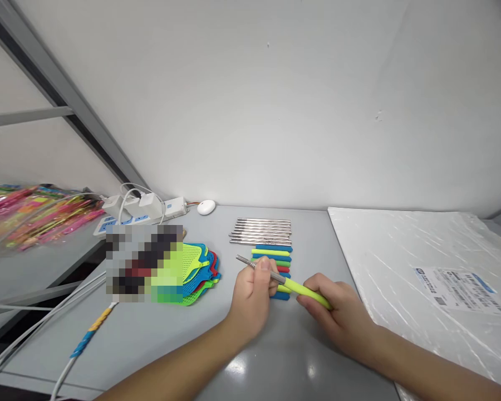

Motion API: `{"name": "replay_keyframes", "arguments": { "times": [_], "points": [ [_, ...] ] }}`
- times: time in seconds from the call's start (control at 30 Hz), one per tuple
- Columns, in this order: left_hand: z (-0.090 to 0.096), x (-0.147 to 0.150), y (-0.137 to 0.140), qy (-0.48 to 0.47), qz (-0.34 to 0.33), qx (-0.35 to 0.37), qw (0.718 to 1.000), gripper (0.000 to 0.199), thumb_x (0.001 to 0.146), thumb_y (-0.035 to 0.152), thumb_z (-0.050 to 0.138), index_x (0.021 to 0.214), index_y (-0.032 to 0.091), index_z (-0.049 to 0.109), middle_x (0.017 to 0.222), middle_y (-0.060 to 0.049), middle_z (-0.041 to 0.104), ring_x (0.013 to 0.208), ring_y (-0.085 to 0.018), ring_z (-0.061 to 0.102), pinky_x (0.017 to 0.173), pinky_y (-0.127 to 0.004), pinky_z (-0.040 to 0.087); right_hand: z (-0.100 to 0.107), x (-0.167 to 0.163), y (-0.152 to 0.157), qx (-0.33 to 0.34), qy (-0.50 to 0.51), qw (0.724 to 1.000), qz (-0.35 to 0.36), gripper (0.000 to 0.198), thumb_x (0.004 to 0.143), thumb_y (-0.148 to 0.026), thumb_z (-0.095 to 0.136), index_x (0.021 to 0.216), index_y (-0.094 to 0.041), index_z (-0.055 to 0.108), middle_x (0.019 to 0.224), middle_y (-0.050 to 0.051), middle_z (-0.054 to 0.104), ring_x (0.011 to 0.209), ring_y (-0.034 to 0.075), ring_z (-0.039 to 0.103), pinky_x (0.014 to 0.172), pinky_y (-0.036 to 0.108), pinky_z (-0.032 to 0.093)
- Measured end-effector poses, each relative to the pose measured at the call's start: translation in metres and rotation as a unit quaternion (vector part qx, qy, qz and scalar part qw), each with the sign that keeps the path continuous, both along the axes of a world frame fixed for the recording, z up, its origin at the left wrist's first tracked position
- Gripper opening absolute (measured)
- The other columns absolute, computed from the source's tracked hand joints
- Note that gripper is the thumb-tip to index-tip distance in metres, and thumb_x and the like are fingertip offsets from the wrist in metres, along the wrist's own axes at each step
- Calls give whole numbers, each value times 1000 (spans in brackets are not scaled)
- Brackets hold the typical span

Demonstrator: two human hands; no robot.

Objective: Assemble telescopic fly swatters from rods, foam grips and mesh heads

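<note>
My left hand is closed around a silver telescopic rod, its thin tip sticking out to the upper left. The rod's other end meets a yellow-green plastic handle, which my right hand grips by its far end. Rod and handle form one slanting line above the table. Behind my left hand lies a row of coloured handles, blue, yellow, green and red, partly hidden by it. Beyond them several metal rods lie side by side. To the left, perforated fly swatter heads are stacked in green, blue and red.
A power strip with plugged-in chargers and a white round device stand near the wall. White cables run along the left. A plastic-wrapped white board covers the right side. Bagged colourful items lie far left. A blurred patch hides part of the table.
</note>
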State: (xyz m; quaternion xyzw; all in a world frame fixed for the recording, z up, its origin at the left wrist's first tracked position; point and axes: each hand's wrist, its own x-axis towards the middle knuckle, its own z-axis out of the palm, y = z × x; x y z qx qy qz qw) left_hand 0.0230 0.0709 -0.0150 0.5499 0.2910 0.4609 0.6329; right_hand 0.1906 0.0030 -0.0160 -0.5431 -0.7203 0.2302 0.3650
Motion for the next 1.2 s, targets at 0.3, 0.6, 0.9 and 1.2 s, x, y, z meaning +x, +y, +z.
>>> {"name": "replay_keyframes", "arguments": {
  "times": [0.3,0.6,0.9,1.2],
  "points": [
    [17,-6,21,-101,102,-18,989,52,94,52,46,57,19,29,57,5,23,52,-9,20,45,-22,19,7,10,8,-115,151,982,-6,31,96,-47,45,76,-23,42,57,-7,38,50,10,32,48,24,25],
    [7,-4,24,-77,117,-66,988,48,93,50,49,59,20,31,57,6,22,52,-8,21,46,-20,22,-4,20,5,-96,164,981,49,33,99,-43,36,75,-22,43,60,-5,37,54,11,32,51,27,25],
    [6,0,23,-90,118,-86,985,49,91,52,51,60,19,33,57,6,24,50,-8,22,44,-19,22,0,15,-2,-50,99,994,14,36,98,-40,40,68,-22,39,58,-5,31,51,11,30,48,25,24],
    [6,1,20,-87,100,-82,988,51,89,56,51,59,19,35,56,7,26,47,-6,22,44,-20,20,-9,19,-3,16,60,997,34,30,98,-33,38,71,-22,43,59,-4,38,51,12,38,48,25,30]
  ]
}}
